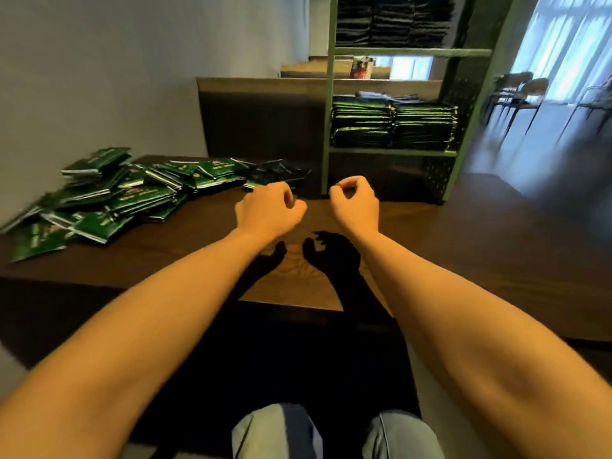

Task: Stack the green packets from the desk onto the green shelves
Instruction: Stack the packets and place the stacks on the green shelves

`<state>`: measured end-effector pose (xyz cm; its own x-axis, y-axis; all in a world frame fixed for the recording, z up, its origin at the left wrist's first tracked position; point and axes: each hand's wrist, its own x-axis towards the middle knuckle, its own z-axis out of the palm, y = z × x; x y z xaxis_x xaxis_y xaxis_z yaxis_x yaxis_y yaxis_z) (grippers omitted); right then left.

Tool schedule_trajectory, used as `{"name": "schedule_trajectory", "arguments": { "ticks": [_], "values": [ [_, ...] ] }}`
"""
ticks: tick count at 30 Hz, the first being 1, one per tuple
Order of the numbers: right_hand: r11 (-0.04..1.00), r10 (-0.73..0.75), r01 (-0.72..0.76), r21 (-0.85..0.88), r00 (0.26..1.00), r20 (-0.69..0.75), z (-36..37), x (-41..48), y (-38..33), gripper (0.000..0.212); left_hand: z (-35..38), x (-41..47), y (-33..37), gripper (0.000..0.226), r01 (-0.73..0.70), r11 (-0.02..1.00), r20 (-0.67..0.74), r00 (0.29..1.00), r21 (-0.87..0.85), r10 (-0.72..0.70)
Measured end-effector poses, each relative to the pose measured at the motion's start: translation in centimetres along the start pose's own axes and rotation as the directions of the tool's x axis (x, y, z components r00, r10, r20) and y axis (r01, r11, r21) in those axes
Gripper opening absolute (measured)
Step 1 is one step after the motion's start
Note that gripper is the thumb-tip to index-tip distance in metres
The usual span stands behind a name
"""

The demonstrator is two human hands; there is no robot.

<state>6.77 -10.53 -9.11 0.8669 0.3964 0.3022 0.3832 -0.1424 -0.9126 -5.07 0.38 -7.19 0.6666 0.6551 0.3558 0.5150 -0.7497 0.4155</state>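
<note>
Left hand (270, 210) and right hand (354, 207) raised side by side, a small gap between them, above the table (198, 246). Fingers of both loosely curled and hanging down, holding nothing; right thumb and forefinger nearly meeting. Bare forearms reaching in from the bottom corners. Two hand shadows (318, 253) on the wood just below.

Left of the hands, a loose heap of green packets (116, 193) on the table, spread along the far edge by the wall, some lying flat, some tilted over one another. Nearest packets just beyond the left hand.

Beyond the right hand, the green shelves (394, 151) standing past the table's end. Two neat stacks (394, 124) of green packets side by side on the middle shelf. Dark stacks (394, 21) on the shelf above, too blurred to tell apart.

Far right, chairs (523, 87) before a bright window. At the bottom edge, knees (278, 432) in pale trousers.
</note>
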Motion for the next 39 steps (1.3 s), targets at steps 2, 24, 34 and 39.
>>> {"name": "schedule_trajectory", "arguments": {
  "ticks": [2,24,34,39],
  "values": [
    [0.998,-0.035,0.039,-0.05,0.997,0.071,1.5,-1.7,0.0,0.013,-0.5,-1.5,-2.3,0.026,0.031,0.999,0.007,0.999,0.031,-0.031],
    [0.726,-0.069,0.319,-0.61,0.916,0.396,15.5,12.0,3.5,0.058,7.8,14.1,-11.4,0.073,0.186,0.957,0.154,0.963,0.221,-0.223],
    [0.68,0.047,0.325,-0.658,0.876,0.481,16.8,13.2,4.7,0.054,9.0,14.8,-12.2,0.066,0.172,0.971,0.12,0.974,0.165,-0.193],
    [0.669,0.048,0.334,-0.664,0.872,0.487,16.4,12.7,4.2,0.05,8.3,14.1,-12.1,0.038,0.238,0.963,-0.084,0.965,-0.127,-0.25]
  ]
}}
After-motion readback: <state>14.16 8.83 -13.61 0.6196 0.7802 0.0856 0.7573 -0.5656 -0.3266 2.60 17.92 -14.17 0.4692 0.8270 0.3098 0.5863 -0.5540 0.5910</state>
